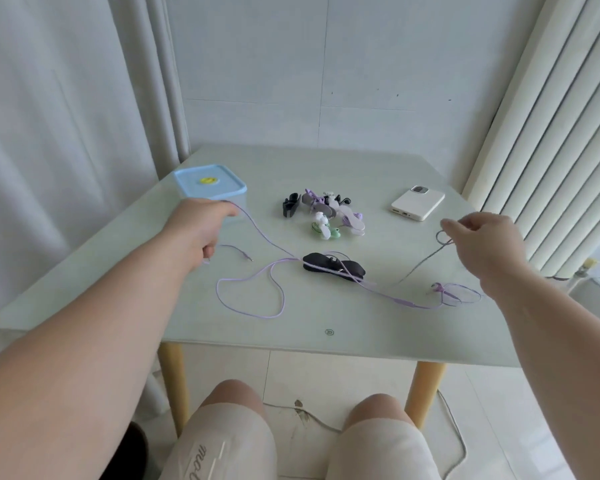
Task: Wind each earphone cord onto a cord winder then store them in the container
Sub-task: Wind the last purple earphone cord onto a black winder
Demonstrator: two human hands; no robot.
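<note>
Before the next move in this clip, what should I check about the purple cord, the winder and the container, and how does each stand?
1. Left hand grips the purple earphone cord: ok.
2. Right hand pinches a small loop of the cord: ok.
3. Cord crosses the black cord winder: ok. Whether it is seated in a slot: cannot tell.
4. Cord pulled straight for winding: not ok; a slack loop lies on the table in front of the winder.
5. Container open for storing: not ok; its blue lid is on.
</note>
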